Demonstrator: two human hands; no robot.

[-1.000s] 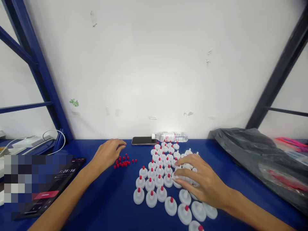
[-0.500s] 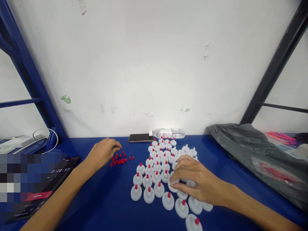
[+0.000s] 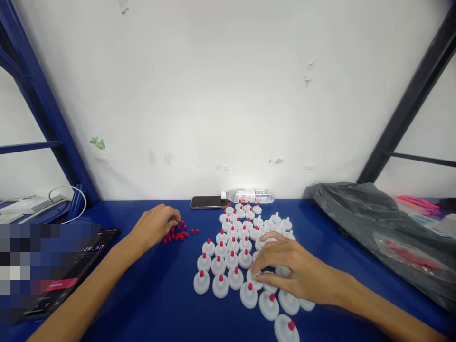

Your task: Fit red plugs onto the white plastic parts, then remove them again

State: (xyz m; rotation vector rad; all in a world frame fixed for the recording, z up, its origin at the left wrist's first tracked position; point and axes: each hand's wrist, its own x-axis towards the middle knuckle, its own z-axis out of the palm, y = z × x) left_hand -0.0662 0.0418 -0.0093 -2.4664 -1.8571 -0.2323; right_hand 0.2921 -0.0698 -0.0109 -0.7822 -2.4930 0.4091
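My left hand is at the left edge of a small pile of red caps. Its thumb and forefinger close in a pinch at the caps, and what lies between the tips is mostly hidden. Thumb and fingers of my right hand are closed on a white disc with a nozzle, which they partly cover. Rows of white nozzled discs stand to its left, each with a red cap on top, such as this capped disc. Behind and under the right hand are bare-nozzled discs.
A dark phone and a clear water bottle lie against the wall. On the left a larger phone shows a running timer. A grey plastic bag covers the right side of the blue table.
My right hand has moved down slightly and closed on a white disc, bringing it beside the capped rows. My left hand has lowered its fingertips to the red caps. The camera view has shifted a little.
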